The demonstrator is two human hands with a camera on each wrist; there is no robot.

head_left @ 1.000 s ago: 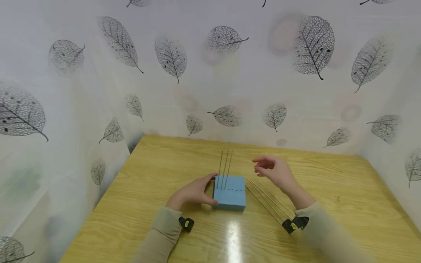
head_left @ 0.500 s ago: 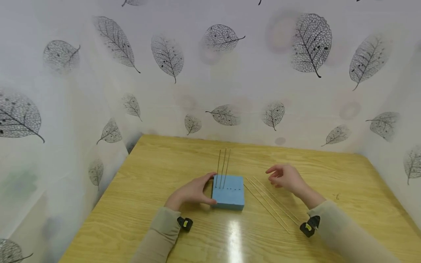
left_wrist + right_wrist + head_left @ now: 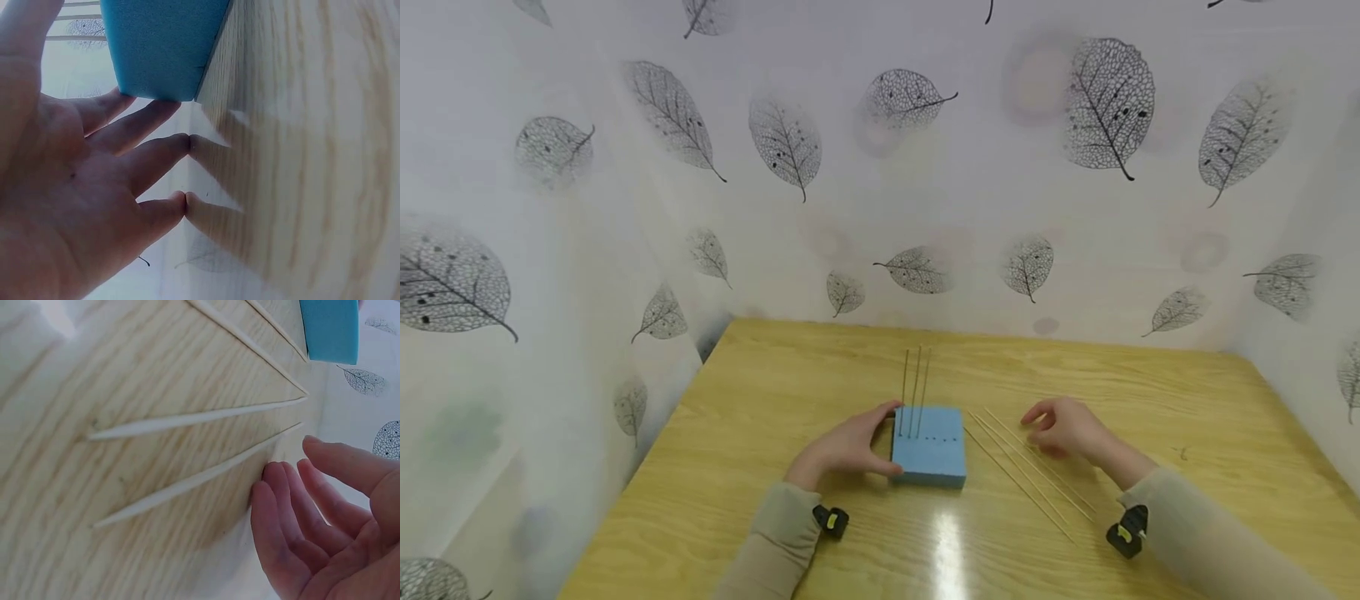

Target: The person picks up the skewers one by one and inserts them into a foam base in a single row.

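A blue foam block (image 3: 929, 454) lies on the table, with three thin sticks (image 3: 916, 392) upright in its row of holes toward the left. My left hand (image 3: 848, 450) holds the block by its left side, thumb at the front corner and fingers at the back. In the left wrist view, two fingertips meet the block (image 3: 162, 50) while other fingertips rest on the table. Several loose skewers (image 3: 1026, 467) lie slanted right of the block. Just beside them is my right hand (image 3: 1070, 431), fingers loosely bent around nothing; the right wrist view shows it near the closest skewer (image 3: 194, 481).
The wooden table (image 3: 752, 375) is bounded at the back and sides by a pale leaf-printed curtain (image 3: 850, 192). Several unfilled holes (image 3: 942, 439) continue the row rightward on the block. A light glare (image 3: 947, 542) shows on the table's front part.
My right hand has moved right and lower, from near the block to the right side of the loose skewers. The left hand stays on the block, and the upright sticks stay in place.
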